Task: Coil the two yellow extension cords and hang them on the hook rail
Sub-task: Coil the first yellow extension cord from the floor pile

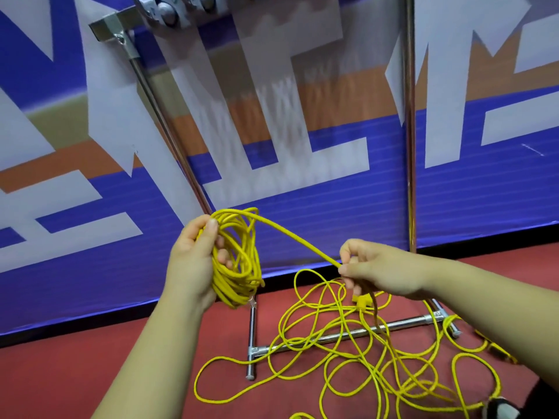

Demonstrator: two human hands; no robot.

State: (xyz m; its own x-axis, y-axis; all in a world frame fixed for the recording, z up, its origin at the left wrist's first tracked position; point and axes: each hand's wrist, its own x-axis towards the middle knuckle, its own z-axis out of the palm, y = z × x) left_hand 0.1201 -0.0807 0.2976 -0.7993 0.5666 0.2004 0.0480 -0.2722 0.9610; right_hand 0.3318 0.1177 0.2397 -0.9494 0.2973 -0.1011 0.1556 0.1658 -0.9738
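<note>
While the left hand [193,261] grips a coil [239,258] of yellow cord, the right hand [378,272] pinches its taut strand [299,240] above loose loops [348,352] on the floor [90,373].

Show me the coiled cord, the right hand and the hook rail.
coiled cord [236,285], head view, lower loops.
right hand [378,273], head view, back of the hand.
hook rail [166,15], head view, one metal hook.

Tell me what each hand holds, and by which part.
Left hand grips the coiled yellow extension cord by the side of its loops. Right hand pinches the taut strand leading off the coil, just before it drops to the red floor.
</note>
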